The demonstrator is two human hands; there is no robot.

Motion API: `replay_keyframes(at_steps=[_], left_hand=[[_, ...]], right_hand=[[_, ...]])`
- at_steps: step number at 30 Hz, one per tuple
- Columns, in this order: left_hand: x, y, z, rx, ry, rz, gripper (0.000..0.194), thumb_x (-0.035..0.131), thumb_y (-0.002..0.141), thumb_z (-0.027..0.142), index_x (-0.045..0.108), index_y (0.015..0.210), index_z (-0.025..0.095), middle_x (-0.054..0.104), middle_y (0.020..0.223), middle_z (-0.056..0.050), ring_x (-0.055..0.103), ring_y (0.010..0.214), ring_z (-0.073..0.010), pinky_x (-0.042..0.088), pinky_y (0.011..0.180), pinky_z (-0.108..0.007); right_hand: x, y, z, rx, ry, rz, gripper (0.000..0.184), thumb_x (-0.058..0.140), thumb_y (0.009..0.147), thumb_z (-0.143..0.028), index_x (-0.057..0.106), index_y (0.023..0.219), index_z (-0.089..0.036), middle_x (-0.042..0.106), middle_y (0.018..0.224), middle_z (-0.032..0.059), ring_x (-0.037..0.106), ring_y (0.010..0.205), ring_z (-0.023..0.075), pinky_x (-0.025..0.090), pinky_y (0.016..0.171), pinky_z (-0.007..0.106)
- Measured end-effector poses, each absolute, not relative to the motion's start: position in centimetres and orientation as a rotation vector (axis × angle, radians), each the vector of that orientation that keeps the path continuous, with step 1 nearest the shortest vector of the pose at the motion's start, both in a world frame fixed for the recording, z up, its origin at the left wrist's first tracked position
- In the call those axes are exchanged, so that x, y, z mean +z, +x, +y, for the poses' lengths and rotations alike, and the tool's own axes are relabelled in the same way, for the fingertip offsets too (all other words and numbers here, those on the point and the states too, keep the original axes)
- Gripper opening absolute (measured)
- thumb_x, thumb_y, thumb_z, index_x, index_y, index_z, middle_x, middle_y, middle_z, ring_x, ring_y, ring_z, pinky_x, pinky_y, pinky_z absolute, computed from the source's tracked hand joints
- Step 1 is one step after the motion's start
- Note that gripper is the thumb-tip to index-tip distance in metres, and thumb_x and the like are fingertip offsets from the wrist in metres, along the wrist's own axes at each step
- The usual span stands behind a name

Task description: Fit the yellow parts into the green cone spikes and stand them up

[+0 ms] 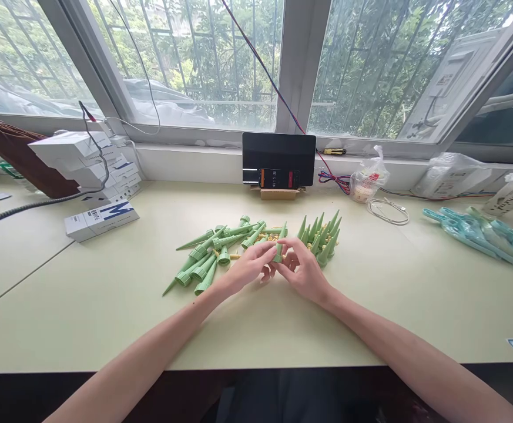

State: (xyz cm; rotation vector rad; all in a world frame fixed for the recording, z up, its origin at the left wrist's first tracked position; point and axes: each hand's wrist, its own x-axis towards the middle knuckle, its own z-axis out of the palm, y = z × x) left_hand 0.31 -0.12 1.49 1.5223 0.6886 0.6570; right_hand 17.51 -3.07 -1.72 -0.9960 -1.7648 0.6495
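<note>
Between my two hands a green plastic spike (281,241) stands point up, its wide base low in the fingers. My left hand (256,262) grips it from the left, thumb and fingers closed round the base. From the right, the fingers of my right hand (302,269) close on the same spike near the base. Left of my hands lies a loose heap of green spikes (203,264) with ribbed collars. Several upright green spikes (322,235) stand grouped just beyond my right hand. Small yellow parts (270,238) lie behind my hands, partly hidden by them.
A phone (278,178) with a timer leans on a black panel (278,147) at the back. White boxes (101,220) stand at the left. To the right are a knotted plastic bag (369,176), a coiled white cable (387,212) and teal plastic pieces (480,235) in wrapping.
</note>
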Motion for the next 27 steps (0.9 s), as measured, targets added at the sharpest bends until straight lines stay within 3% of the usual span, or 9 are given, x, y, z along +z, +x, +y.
replay_keyframes(at_steps=[7,17,21,27], left_hand=[[1.85,-0.05,-0.08,0.587,1.662,0.792,0.041,0.054,0.091,0.052,0.063,0.112,0.018,0.051,0.068,0.000,0.046,0.056,-0.0113,0.039,0.053,-0.024],[1.50,-0.24,0.25,0.584,1.579,0.709,0.046,0.051,0.094,0.051,0.058,0.128,0.021,0.057,0.090,-0.003,0.050,0.057,-0.0087,0.042,0.060,-0.026],[1.41,-0.28,0.18,0.592,1.548,0.707,0.045,0.052,0.094,0.049,0.057,0.128,0.021,0.058,0.095,-0.004,0.052,0.059,-0.0088,0.044,0.063,-0.027],[1.29,-0.21,0.15,0.654,1.482,0.753,0.047,0.062,0.089,0.048,0.057,0.125,0.019,0.059,0.084,-0.002,0.054,0.060,-0.0106,0.045,0.064,-0.028]], right_hand=[[-1.63,17.63,-3.10,0.612,-0.996,-1.794,0.035,0.059,0.087,-0.018,0.051,0.121,-0.025,0.050,0.099,0.0021,0.050,0.056,0.0077,0.048,0.053,0.025],[-1.37,17.51,-3.18,0.621,-1.008,-1.761,0.033,0.060,0.087,-0.016,0.053,0.118,-0.025,0.049,0.103,0.0032,0.050,0.056,0.0075,0.052,0.055,0.026],[-1.49,17.50,-3.17,0.629,-1.000,-1.760,0.032,0.060,0.088,-0.017,0.053,0.119,-0.025,0.050,0.104,0.0037,0.050,0.057,0.0077,0.052,0.055,0.026],[-1.67,17.55,-3.16,0.629,-0.994,-1.765,0.031,0.060,0.091,-0.023,0.053,0.120,-0.026,0.050,0.105,0.0041,0.052,0.058,0.0082,0.052,0.055,0.026]])
